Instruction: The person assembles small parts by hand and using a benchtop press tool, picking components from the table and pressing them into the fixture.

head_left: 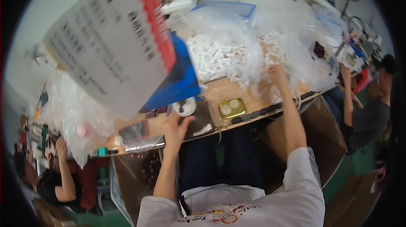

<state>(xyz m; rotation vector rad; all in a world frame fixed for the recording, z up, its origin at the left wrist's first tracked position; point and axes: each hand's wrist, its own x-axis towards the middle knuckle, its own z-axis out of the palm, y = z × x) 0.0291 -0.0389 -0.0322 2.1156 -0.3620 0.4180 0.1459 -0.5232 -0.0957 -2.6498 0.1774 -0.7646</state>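
At the near edge of the bench, my left hand (173, 132) has its thumb held apart from its fingers, and I see nothing between them. Just beyond it sits a white round piece (186, 107) with a dark centre. Small white pieces (204, 129) lie to its right on a dark surface. My right hand (277, 75) is reached out and closed, next to clear plastic bags (302, 60); what it grips, if anything, cannot be made out. Left of it spreads a heap of small white parts (218, 58). A yellow-green tin (241, 107) holding pale round pieces lies between my hands.
A large printed sheet (101, 49) hangs close at upper left, in front of a blue box (182, 77). A blue basket (228, 7) stands at the back. Lined cartons (325, 134) are below the bench. Co-workers sit at left (63, 184) and right (370, 117).
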